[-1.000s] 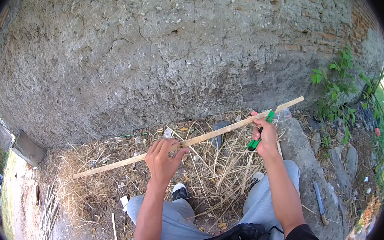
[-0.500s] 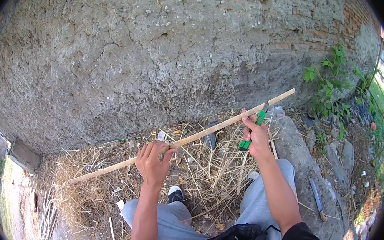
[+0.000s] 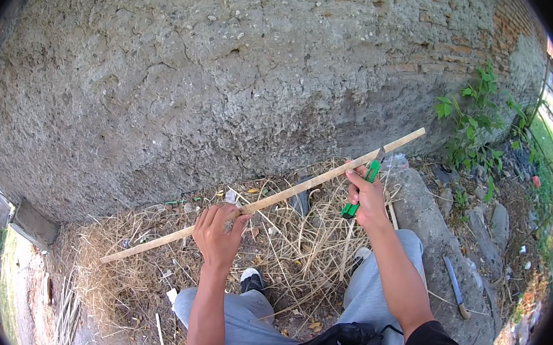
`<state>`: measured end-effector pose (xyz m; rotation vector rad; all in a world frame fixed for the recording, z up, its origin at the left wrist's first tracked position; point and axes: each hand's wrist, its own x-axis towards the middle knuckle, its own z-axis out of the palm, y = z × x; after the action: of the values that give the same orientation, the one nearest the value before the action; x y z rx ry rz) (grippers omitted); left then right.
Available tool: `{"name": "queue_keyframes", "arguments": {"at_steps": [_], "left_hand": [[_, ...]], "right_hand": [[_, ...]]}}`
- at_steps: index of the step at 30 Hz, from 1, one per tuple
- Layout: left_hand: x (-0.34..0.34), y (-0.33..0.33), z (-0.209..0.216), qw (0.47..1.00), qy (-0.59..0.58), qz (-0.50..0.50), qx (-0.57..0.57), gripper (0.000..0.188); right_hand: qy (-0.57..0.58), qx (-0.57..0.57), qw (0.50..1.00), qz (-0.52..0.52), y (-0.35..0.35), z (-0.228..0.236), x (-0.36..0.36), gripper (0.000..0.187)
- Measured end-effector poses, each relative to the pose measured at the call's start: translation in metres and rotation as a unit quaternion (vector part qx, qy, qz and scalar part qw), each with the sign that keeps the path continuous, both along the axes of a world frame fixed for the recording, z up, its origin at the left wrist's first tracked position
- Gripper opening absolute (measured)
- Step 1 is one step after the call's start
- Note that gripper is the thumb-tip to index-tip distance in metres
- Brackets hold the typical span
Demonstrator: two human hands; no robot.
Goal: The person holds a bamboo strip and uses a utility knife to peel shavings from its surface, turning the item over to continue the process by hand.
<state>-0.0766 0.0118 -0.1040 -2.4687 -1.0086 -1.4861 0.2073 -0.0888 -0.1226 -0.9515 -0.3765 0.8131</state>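
A rough grey plastered wall [image 3: 242,77] (bare brick shows at its right) rises behind ground strewn with dry tan straw [image 3: 289,243]. On the right, a grey stone slab [image 3: 417,196] bears a long-bladed knife with a brown handle [image 3: 456,288]. Over the straw, a long, flat, pale wooden strip [image 3: 304,186] slants up rightward. The left hand [image 3: 217,233] curls its fingers around it; the right hand [image 3: 369,198] wraps tightly round a green-and-black box cutter [image 3: 373,171], blade against the strip.

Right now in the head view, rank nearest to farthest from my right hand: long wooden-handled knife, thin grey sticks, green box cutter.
1. Green box cutter, in your right hand.
2. Wooden-handled knife, lower right.
3. Thin grey sticks, far left.
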Motion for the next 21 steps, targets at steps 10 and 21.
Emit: {"name": "queue_keyframes", "arguments": {"at_steps": [10,21], "left_hand": [[0.0003,-0.0018,0.0031,1.000,0.011,-0.012,0.010,0.025],[-0.0002,-0.0079,0.0023,0.994,0.036,-0.050,-0.088,0.026]], "right_hand": [[0.011,0.014,1.000,-0.001,0.0015,-0.0046,0.0030,0.029],[0.019,0.003,1.000,-0.018,0.0010,0.0003,-0.0004,0.022]]}}
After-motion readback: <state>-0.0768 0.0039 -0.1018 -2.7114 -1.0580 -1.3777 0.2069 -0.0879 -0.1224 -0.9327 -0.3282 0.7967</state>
